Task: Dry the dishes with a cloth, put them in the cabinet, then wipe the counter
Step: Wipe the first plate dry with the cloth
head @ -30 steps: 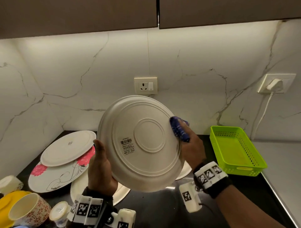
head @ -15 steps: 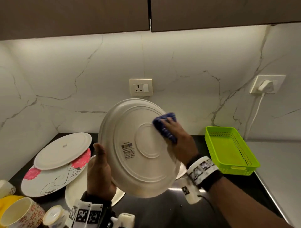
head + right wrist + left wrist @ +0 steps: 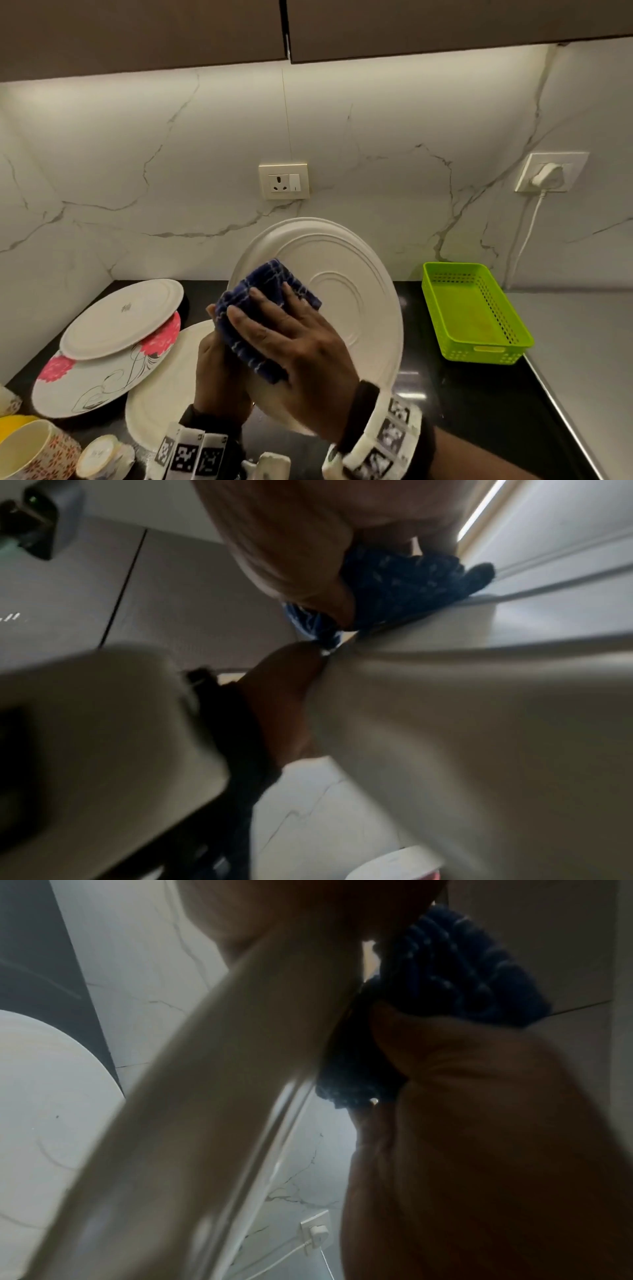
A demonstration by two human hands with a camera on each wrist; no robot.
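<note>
I hold a white plate upright over the black counter, its ringed underside toward me. My left hand grips its lower left rim, thumb on the near side. My right hand holds a folded dark blue cloth and presses it, fingers spread, on the left part of the underside. The left wrist view shows the plate's rim edge-on with the cloth bunched beside it. In the right wrist view the cloth lies between palm and plate.
At the left of the counter lie a white plate on a pink-flowered plate, with another white plate beside them. Cups stand at the lower left. A green basket sits right. Shut brown cabinet doors hang overhead.
My right hand has swept the cloth from the plate's right rim across the centre to its left side, covering the label. The left hand keeps its grip.
</note>
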